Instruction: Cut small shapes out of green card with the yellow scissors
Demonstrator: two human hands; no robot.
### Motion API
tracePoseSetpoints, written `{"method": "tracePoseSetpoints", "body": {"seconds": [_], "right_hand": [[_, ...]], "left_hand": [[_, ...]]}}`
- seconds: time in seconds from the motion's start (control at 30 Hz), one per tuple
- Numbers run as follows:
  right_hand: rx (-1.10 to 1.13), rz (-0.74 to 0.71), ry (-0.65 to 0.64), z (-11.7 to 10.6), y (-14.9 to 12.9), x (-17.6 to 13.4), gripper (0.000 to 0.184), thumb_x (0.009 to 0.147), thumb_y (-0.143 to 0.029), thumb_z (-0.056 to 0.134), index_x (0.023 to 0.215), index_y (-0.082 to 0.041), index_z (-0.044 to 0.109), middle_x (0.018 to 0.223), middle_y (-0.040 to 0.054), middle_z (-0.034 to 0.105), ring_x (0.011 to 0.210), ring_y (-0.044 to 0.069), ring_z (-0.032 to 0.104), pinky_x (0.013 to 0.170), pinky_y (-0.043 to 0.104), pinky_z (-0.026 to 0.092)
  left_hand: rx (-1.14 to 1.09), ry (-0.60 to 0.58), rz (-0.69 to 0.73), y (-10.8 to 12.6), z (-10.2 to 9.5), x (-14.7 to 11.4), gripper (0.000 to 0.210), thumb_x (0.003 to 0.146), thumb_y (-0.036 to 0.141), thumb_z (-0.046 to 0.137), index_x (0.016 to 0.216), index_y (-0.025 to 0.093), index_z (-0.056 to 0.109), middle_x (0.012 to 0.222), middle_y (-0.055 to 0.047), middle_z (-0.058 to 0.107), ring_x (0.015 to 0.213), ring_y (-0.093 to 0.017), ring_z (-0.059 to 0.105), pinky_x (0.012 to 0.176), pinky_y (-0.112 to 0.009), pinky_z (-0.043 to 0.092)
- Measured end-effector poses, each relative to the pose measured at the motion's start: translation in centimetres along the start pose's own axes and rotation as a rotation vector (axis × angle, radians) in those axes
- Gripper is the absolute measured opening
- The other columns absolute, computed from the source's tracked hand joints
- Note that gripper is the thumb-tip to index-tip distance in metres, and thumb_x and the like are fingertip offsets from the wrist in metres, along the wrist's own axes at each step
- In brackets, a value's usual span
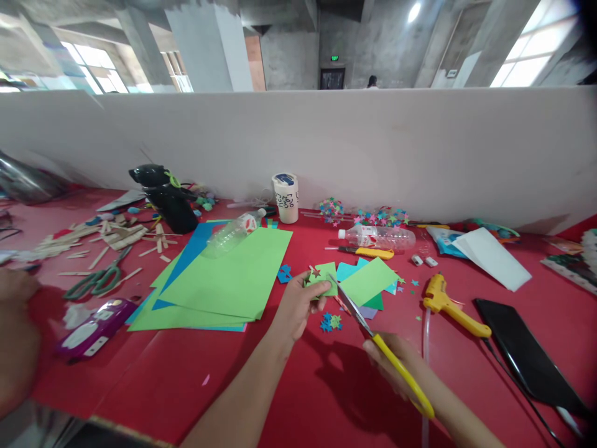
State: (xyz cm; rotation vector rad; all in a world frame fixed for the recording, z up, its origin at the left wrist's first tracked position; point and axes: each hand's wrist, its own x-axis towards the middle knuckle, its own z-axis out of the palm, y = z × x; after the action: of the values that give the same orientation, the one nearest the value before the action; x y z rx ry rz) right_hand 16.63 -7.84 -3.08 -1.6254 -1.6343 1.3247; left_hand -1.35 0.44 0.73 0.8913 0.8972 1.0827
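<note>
My left hand (298,303) pinches a small light-green paper piece (332,271) with star-shaped holes in it. Yellow-handled scissors (359,318) are gripped in my right hand (396,361), and their blades reach the right side of that piece. Just below the paper lies a small heap of blue and green paper stars (331,322). A green paper sheet (370,281) rests over blue, dark-green and purple pieces to the right of my left hand. Several loose stars (415,283) are scattered beyond it.
Large green and blue sheets (228,280) lie at left, with a plastic bottle (237,233) on them. A second bottle (377,237), a yellow utility knife (373,252) and a cup (285,199) stand or lie behind. A glue gun (454,305) is at right; another person's arm (17,336) is far left.
</note>
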Motion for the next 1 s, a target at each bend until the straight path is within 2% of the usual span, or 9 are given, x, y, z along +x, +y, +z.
{"method": "tracePoseSetpoints", "body": {"seconds": [0.2,0.33,0.57,0.77,1.0], "right_hand": [[0.049,0.050,-0.048,-0.37,-0.27,-0.06,0.049,0.073,-0.067,0.040,0.060,-0.020,0.036,0.043,-0.0102,0.027,0.032,0.004,0.027,0.030,0.015,0.020],[0.152,0.081,-0.110,-0.54,-0.04,-0.09,0.052,0.073,-0.071,0.035,0.062,-0.019,0.039,0.038,-0.0109,0.028,0.028,0.004,0.027,0.027,0.015,0.022],[0.256,0.019,-0.127,-0.29,0.38,-0.73,0.052,0.078,-0.066,0.034,0.069,-0.016,0.047,0.041,-0.0104,0.033,0.028,0.003,0.030,0.030,0.013,0.024],[0.259,-0.049,-0.145,-0.34,0.31,-0.84,0.051,0.079,-0.064,0.035,0.069,-0.016,0.047,0.042,-0.0103,0.032,0.029,0.003,0.028,0.032,0.015,0.024],[0.220,-0.046,-0.119,-0.28,0.08,-0.79,0.051,0.076,-0.067,0.035,0.067,-0.017,0.042,0.044,-0.0104,0.030,0.031,0.003,0.028,0.031,0.015,0.024]], "left_hand": [[0.018,-0.006,-0.012,0.03,-0.04,-0.05,0.018,0.064,0.028,0.064,0.069,0.016,0.052,0.052,0.005,0.052,0.037,-0.004,0.040,0.036,-0.017,0.023],[0.016,-0.004,-0.012,0.00,0.15,-0.15,0.018,0.063,0.029,0.064,0.069,0.016,0.053,0.051,0.005,0.052,0.036,-0.004,0.041,0.035,-0.018,0.023],[0.008,0.016,-0.026,0.02,0.53,-0.42,0.019,0.062,0.027,0.064,0.070,0.017,0.050,0.046,0.006,0.051,0.034,-0.005,0.041,0.033,-0.017,0.022],[0.043,0.011,-0.017,0.30,0.50,-0.54,0.019,0.063,0.028,0.064,0.070,0.017,0.049,0.047,0.005,0.051,0.034,-0.005,0.041,0.033,-0.016,0.023],[0.052,-0.015,-0.024,0.23,0.50,-0.53,0.019,0.063,0.028,0.062,0.072,0.017,0.050,0.046,0.005,0.051,0.034,-0.005,0.041,0.033,-0.017,0.024]]}}
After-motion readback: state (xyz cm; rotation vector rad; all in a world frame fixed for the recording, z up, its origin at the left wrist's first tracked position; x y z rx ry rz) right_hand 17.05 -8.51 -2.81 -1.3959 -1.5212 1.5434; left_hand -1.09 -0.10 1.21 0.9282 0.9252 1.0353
